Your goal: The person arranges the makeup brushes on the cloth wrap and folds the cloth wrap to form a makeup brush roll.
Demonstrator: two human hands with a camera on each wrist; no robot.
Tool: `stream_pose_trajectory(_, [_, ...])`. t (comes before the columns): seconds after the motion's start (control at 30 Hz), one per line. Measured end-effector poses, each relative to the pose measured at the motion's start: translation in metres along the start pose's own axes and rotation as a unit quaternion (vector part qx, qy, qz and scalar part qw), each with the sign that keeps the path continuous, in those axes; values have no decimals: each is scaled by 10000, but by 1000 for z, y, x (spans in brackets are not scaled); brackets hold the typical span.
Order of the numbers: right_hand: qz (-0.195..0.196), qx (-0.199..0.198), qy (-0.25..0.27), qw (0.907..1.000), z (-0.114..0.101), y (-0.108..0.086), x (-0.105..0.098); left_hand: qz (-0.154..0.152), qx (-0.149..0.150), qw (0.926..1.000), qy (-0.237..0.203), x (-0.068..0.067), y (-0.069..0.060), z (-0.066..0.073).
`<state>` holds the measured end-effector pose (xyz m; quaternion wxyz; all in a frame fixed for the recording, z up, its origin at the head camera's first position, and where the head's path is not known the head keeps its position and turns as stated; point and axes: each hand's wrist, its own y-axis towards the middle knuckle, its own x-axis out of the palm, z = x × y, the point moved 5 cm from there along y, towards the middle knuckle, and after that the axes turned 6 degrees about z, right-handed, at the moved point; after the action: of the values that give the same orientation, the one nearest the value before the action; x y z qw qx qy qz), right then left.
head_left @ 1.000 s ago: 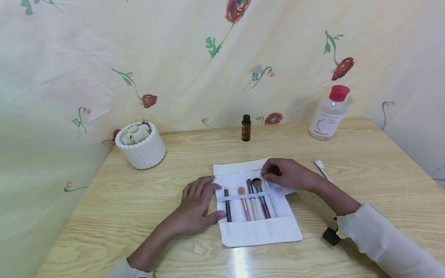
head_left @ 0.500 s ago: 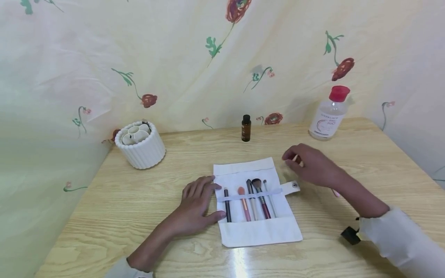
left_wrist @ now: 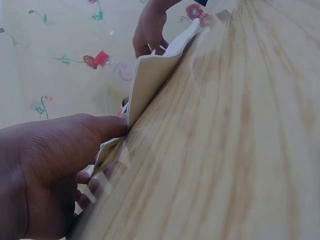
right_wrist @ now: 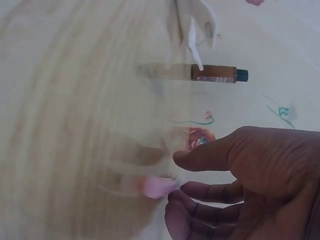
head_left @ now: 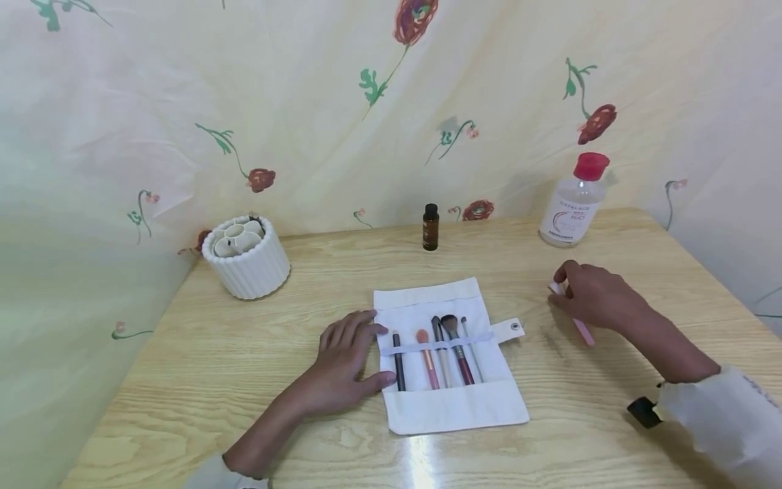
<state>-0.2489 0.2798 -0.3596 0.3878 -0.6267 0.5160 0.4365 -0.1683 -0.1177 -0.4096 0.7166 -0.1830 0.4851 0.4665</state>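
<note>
A white cloth brush roll [head_left: 458, 411] lies unrolled, several makeup brushes under its lilac band, such as a fluffy dark brush [head_left: 450, 324]. The left hand [head_left: 342, 367] rests with spread fingers along the roll's left edge; in the left wrist view its thumb touches the cloth [left_wrist: 150, 82]. The right hand [head_left: 601, 295] is over a loose brush with a pink handle [head_left: 584, 333], right of the roll. In the right wrist view, the right hand's thumb and fingers [right_wrist: 240, 185] stand apart at the brush's pink end [right_wrist: 159, 187].
A white ribbed holder [head_left: 253, 268] stands at the back left. By the patterned cloth backdrop stand a small brown bottle [head_left: 430, 229] and a clear bottle with a red cap [head_left: 571, 210]. The roll's snap strap [head_left: 508, 330] sticks out to the right.
The right hand has let go of the slim brush at the roll's right side and moved right to the loose pink brush. The left hand has stayed in place.
</note>
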Motion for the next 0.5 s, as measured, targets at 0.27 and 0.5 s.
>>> stream_pose_trajectory(0.27, [78,-237,147,9996,3,7,4,13,67,10000,33,2,1,-2])
stream_pose_trajectory(0.5, [979,-981,956,9857,-22,14,-15,21,82,9999,60,2,1,-2])
